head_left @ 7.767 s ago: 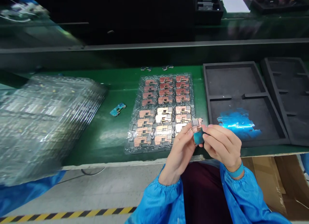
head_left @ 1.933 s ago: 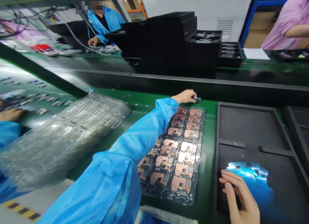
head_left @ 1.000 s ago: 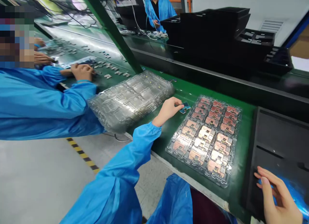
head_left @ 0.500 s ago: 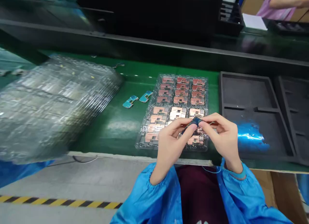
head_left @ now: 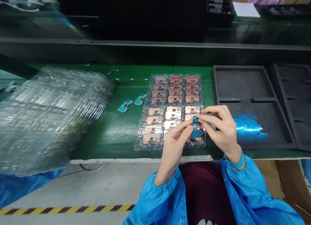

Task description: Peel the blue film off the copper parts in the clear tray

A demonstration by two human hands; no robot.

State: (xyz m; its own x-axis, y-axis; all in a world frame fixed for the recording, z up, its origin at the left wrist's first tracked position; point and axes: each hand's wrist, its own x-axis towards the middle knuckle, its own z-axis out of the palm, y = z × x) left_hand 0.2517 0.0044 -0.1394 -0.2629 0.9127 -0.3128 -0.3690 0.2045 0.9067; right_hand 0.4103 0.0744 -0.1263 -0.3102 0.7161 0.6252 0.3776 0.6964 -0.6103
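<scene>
My left hand (head_left: pixel 178 137) pinches a small blue-faced circuit board (head_left: pixel 196 133) between thumb and fingers. The board is tilted up above the near right part of a clear plastic tray (head_left: pixel 136 144). My right hand (head_left: pixel 221 128) has its fingertips closed at the board's upper end; exactly what they pinch is partly hidden. Rows of copper-coloured boards (head_left: pixel 173 112) lie in the tray's pockets. Left of the tray, two loose blue boards (head_left: pixel 125 106) rest on the green bench (head_left: pixel 109 131).
A tall stack of clear trays (head_left: pixel 48 118) stands on the left, above a blue sleeve (head_left: pixel 31 186). Right of my hands, a black tray (head_left: pixel 245 82) holds crumpled blue film (head_left: pixel 250 126). Another black tray (head_left: pixel 295 92) adjoins it. A dark ledge runs behind the bench.
The board has turned so its blue face shows more fully. My right hand's fingers have shifted to its upper end. The whole view has also shifted and levelled slightly.
</scene>
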